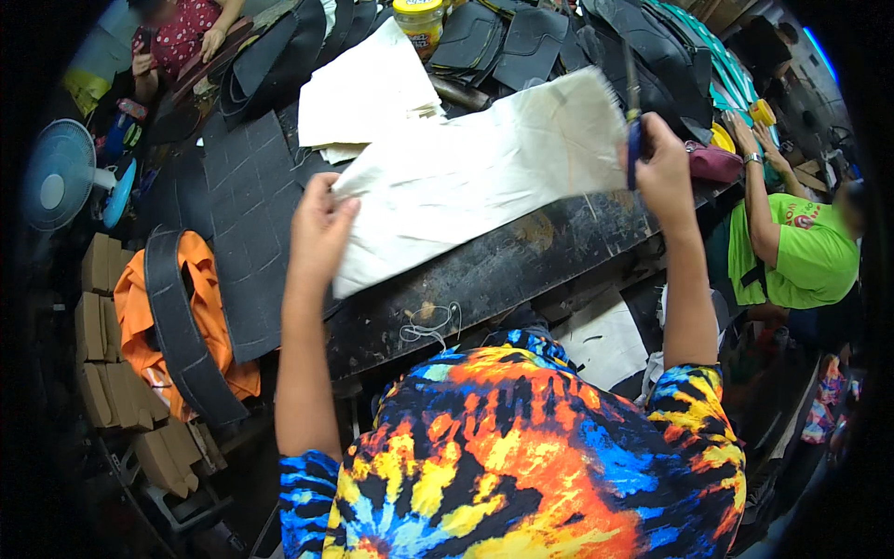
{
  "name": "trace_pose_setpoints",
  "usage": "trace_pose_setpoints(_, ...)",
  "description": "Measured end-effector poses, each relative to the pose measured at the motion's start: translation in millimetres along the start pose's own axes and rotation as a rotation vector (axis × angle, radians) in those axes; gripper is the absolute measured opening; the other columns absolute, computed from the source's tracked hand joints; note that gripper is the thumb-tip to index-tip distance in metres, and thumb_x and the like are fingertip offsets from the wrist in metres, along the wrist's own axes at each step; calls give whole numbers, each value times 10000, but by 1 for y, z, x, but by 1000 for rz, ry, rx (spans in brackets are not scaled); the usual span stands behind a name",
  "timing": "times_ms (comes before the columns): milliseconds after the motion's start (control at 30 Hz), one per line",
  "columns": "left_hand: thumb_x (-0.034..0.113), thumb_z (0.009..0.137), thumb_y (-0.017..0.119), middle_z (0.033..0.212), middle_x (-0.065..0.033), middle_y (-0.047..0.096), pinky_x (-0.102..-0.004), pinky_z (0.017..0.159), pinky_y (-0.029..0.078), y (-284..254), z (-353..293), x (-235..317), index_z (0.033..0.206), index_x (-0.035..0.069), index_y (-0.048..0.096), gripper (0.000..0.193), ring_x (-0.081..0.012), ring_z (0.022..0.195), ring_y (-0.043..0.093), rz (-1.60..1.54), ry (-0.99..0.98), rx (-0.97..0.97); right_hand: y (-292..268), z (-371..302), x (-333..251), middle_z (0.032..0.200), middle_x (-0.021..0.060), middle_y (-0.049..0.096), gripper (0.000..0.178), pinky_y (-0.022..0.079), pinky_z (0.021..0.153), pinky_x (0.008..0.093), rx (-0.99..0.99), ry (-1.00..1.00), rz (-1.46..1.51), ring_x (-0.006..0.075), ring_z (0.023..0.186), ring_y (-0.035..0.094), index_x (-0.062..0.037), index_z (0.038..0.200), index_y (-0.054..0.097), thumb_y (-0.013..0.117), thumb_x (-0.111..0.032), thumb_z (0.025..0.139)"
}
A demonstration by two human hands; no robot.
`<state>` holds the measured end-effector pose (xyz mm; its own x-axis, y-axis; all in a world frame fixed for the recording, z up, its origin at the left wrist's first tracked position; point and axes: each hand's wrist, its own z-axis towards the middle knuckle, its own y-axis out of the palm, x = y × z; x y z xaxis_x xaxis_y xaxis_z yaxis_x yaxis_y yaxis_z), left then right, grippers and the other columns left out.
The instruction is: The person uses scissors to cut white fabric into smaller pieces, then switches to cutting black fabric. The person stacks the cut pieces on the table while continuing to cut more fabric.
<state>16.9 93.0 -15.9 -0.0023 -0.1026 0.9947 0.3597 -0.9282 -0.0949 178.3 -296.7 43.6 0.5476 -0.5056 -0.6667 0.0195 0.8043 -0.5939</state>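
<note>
A long piece of white cloth (484, 168) stretches between my two hands above the dark worktable (503, 247), its right end frayed. At its left end, my left hand (321, 228) is closed on the edge, thumb on top. My right hand (663, 158) is closed round the blue handle of a pair of scissors (634, 140), whose blades point away from me and are slightly blurred. The cloth's right end meets that hand; whether its fingers also pinch the cloth is hidden. Behind the left part lies a stack of white cloth pieces (368, 88).
Black cut pieces (531, 47) and a yellow-lidded jar (418, 23) crowd the table's far side. Loose thread (430, 323) lies near the front edge. Orange cloth (196, 298), cardboard boxes (107, 326) and a fan (60, 174) stand left. A person in green (796, 242) works at right, another far left.
</note>
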Motion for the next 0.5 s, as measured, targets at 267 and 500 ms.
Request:
trace_pose_setpoints(267, 56, 930, 636, 925, -117, 701, -243, 713, 507, -53, -9, -7, 1383, 6, 468, 485, -124, 767, 650, 474, -104, 43, 31, -6, 49, 828, 202, 638, 296, 504, 703, 431, -70, 68, -541, 369, 769, 645, 3, 965, 584, 766, -125, 770)
trace_pose_setpoints(500, 57, 970, 580, 1050, -140, 649, -282, 693, 563, -19, -86, 6, 1495, 48, 346, 575, -180, 827, 675, 301, 181, 281, 2, -70, -14, 718, 43, 619, 335, 490, 604, 348, -697, 353, 40, 140, 693, 633, -17, 881, 621, 782, -306, 828)
